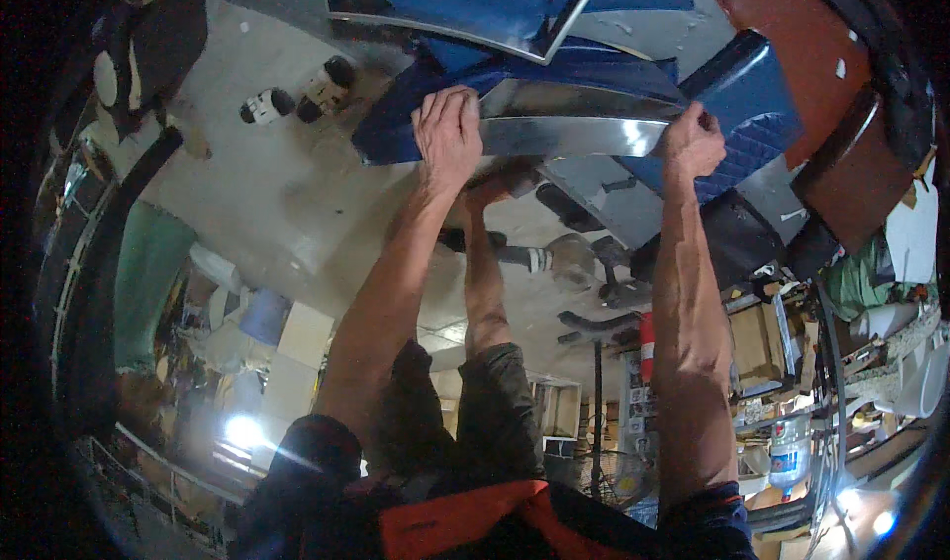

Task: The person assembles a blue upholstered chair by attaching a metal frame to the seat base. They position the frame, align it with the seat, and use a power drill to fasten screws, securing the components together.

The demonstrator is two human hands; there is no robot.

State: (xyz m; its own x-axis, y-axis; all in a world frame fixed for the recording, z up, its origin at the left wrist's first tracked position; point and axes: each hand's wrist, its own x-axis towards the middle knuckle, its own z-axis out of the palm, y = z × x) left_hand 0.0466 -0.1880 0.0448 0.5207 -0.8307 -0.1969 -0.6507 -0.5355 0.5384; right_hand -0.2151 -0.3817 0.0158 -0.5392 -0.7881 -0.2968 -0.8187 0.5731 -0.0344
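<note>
Both hands reach up to a curved shiny metal strip (579, 125) that runs across the upper middle of the frame. The left hand (448, 130) lies over the strip's left end with the fingers curled over its top edge, knuckles toward the camera, gripping it. The right hand (692, 140) closes on the strip's right end, thumb and fingers folded around the edge.

The strip lies against a blue padded piece (435, 125) with a glossy surface; a second blue cushion (747, 100) with diamond stitching sits just to the right of the right hand, tilted. Above them, at the top centre, is a blue panel with a bright metal frame (465, 11). A reddish-brown panel (782, 26) fills the upper right.

On the pale concrete floor (257, 184) in the upper left lie two power tools, black and white (265, 106) and (327, 87), near each other. Below the strip, in the middle of the frame, a foot (500, 179) shows between the forearms, with dark tools (564, 204) on the floor just beside it. The right side of the frame is crowded with cardboard boxes (757, 347), a plastic water bottle (789, 451) at lower right and a red cylinder (647, 347) near the right forearm.
</note>
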